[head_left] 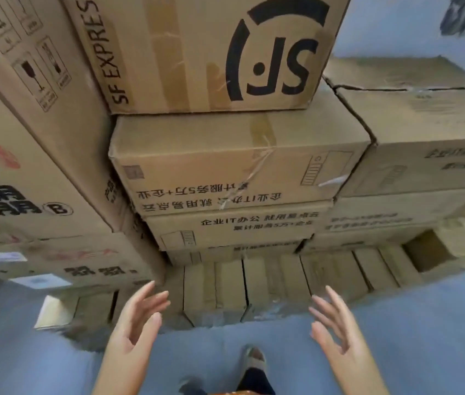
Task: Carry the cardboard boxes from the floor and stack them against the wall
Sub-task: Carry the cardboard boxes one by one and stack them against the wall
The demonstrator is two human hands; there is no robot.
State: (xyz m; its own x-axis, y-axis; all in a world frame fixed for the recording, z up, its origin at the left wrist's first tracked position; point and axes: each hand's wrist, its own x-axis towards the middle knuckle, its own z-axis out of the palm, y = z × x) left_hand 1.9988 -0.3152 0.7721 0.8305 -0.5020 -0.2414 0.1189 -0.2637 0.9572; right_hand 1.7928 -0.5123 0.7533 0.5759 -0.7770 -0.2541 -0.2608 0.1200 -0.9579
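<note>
Brown cardboard boxes (237,163) stacked in columns; taped SF Express box (211,52) topmost

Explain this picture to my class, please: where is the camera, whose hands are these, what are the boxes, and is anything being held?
There is one picture, taken by a wide-angle camera worn on a person's head, looking forward and down. No machine is involved. The lens bends straight edges, so the stack seems to lean over.

At the bottom are the person's own bare hands: the left hand and the right hand. Both are open with fingers spread, palms facing each other, and hold nothing. Below them one sandalled foot stands on the pale blue-grey floor.

Ahead is a stack of brown cardboard boxes. The topmost middle one is the brown cardboard box printed with a black SF EXPRESS logo. It rests on a brown cardboard box with torn clear tape and black Chinese print, with more boxes beneath and beside.
</note>
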